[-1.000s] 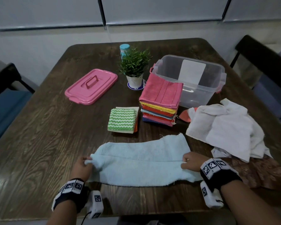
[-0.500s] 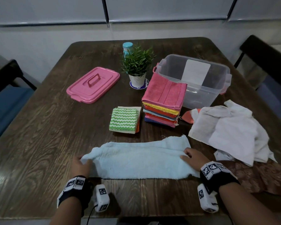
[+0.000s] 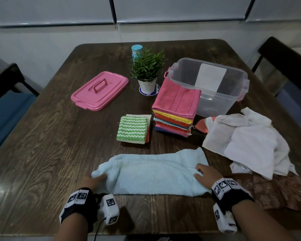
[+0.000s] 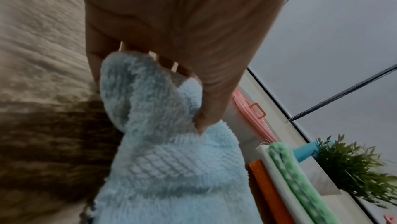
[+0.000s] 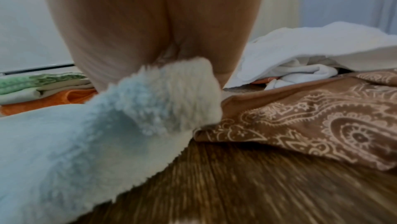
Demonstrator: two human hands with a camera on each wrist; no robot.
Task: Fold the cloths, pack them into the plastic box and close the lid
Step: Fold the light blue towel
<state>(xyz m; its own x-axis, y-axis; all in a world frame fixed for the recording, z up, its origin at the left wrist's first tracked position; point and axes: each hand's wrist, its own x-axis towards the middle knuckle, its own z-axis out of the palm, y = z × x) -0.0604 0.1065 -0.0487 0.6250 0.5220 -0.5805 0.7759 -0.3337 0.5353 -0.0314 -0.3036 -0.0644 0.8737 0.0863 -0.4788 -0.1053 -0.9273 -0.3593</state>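
Note:
A light blue towel [image 3: 151,173] lies as a long strip near the table's front edge. My left hand [image 3: 96,181] pinches its left end between thumb and fingers, which shows close up in the left wrist view [image 4: 150,95]. My right hand [image 3: 202,173] grips the bunched right corner [image 5: 171,92]. The clear plastic box [image 3: 240,94] stands open and empty at the back right. Its pink lid [image 3: 99,90] lies at the back left. A stack of folded cloths [image 3: 176,108] leans against the box, and a green zigzag cloth [image 3: 133,127] tops a smaller pile beside it.
Crumpled white cloths [image 3: 247,143] and a brown paisley cloth [image 3: 276,190] lie right of the towel. A small potted plant [image 3: 147,70] and a blue bottle [image 3: 136,51] stand behind the piles. Dark chairs flank the wooden table [image 3: 42,153].
Both hands have laid the towel down; its held ends have sunk to the table and it lies flatter. The grips have stayed on the two ends.

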